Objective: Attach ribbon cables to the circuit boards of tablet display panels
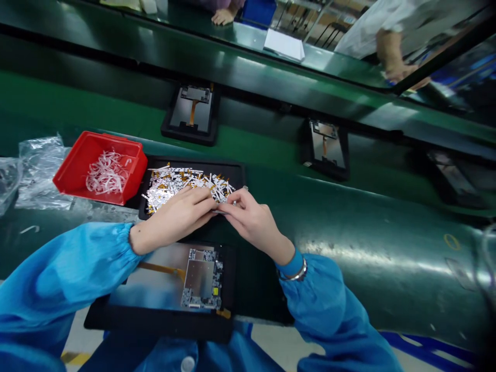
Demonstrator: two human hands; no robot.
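Silver strip [220, 212] crosswise between left hand [174, 217], right hand [251, 219]
Hands together on it; black tray [236, 173] lies just beyond.

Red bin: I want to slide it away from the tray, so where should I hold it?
Probably best to grip the near long rim of the red bin with your left hand, coming from your side. That straight edge faces you, while the bin's right end sits tight by the black tray. The white strips lie low inside, leaving the rim free.
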